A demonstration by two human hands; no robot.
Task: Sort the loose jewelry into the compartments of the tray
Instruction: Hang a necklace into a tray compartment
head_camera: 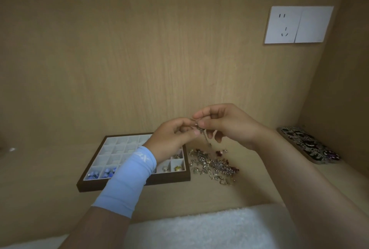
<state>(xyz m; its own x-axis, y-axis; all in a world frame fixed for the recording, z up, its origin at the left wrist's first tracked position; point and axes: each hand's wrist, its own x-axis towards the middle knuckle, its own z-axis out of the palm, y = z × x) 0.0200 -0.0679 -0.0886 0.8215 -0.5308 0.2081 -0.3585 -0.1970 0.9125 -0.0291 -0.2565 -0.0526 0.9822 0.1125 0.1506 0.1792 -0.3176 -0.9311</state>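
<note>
Silvery dangling earring (201, 131) is pinched between left hand (173, 137) and right hand (225, 125), hanging lengthwise; compartment tray (95, 184) lies directly below the left.

My left hand (171, 137) and sleeve (129, 179) cover the tray's (95, 186) mid cells. The piece (201, 129) I'm pinching w/ right hand (225, 125) is too small to ID. Pile (213, 166) is a blur, can't separate items. Phone case (309, 145) partly shadowed.
</note>
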